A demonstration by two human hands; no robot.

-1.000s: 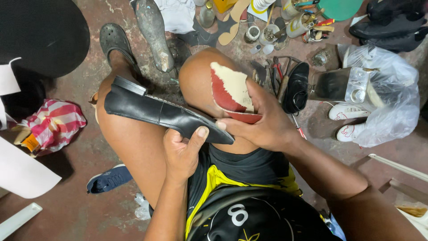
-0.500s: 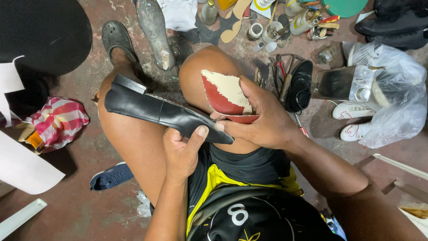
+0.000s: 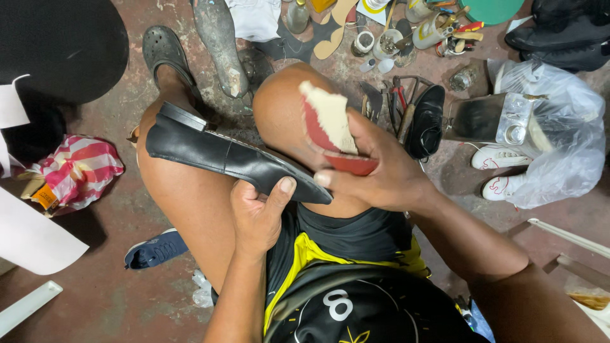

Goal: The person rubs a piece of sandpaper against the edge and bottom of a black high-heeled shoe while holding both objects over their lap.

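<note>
Head view, floor (image 3: 95, 254) workshop, you seated with knees up. Black shoe (image 3: 229, 155) lies across your thighs, heel toward the left knee, toe toward the right. Your left hand (image 3: 257, 216) cups it from below near the toe, thumb curled up over the edge, fingers closed on the shoe. Keep that grip low and firm so the shoe cannot roll on the thigh.

Red pad (image 3: 330, 130), pale and worn on its top face, sits against the right knee. Your right hand (image 3: 381, 174) clamps it from the outer side, fingers wrapped behind, one fingertip touching the shoe's toe. Judged from that, pad and toe are about to meet: bring the pad's flat face square to the leather, press evenly, work in short strokes.

Around you: plastic bag (image 3: 559, 127) with white sneakers right, striped cloth (image 3: 79, 168) left, blue shoe (image 3: 155, 248) below the left thigh, second black shoe (image 3: 426, 121) and pliers (image 3: 399, 95) past the right knee. Small tins (image 3: 387, 44) stand farther off.
</note>
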